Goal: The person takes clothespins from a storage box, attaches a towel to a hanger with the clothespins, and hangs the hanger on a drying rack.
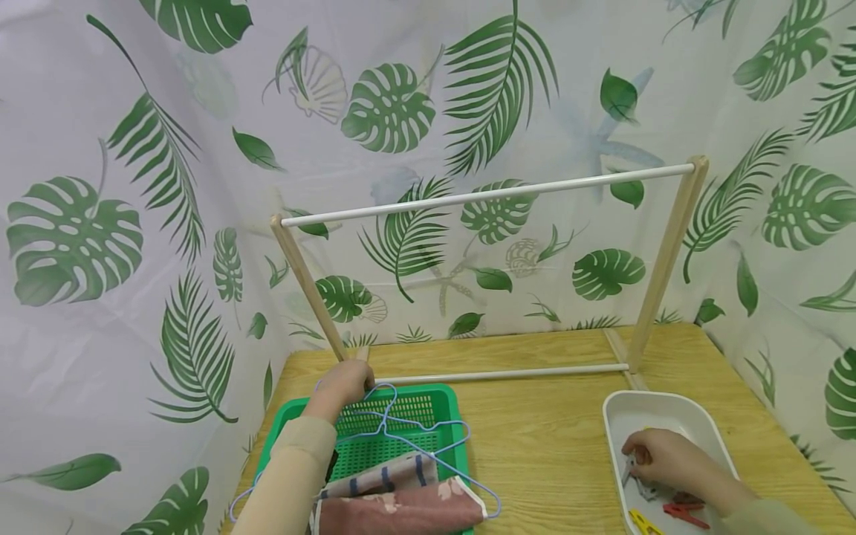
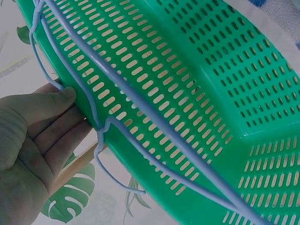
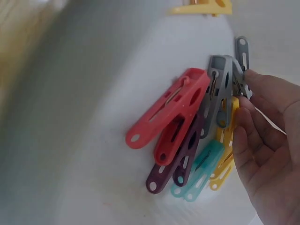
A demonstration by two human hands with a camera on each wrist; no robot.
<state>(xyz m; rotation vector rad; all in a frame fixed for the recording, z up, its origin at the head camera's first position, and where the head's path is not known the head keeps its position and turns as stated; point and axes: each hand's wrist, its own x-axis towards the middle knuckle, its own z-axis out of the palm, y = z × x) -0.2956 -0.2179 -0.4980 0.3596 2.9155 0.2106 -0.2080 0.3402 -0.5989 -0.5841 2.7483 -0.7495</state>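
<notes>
My left hand (image 1: pixel 342 388) is at the far left rim of a green plastic basket (image 1: pixel 446 397). In the left wrist view its thumb presses the inside of the rim, with the fingers behind. Blue-purple wire hangers (image 2: pixel 112 70) lie over the basket, one hook close to the thumb. Inside are a pinkish-red cloth (image 1: pixel 401 513) and a striped cloth (image 1: pixel 391 477). Over at the white tray (image 1: pixel 669 401), my right hand (image 1: pixel 675 462) pinches a grey clothespin (image 3: pixel 242 80) between thumb and fingers. Another grey clothespin (image 3: pixel 216 91) lies right beside it.
Red (image 3: pixel 164 112), dark purple (image 3: pixel 176 164), teal (image 3: pixel 199 173) and yellow (image 3: pixel 227 150) clothespins lie in the tray. Behind stands a wooden rack with a white top bar (image 1: pixel 495 195) and a low bar (image 1: pixel 508 373). Leaf-patterned curtains (image 1: pixel 394 108) surround the wooden table (image 1: pixel 535 438).
</notes>
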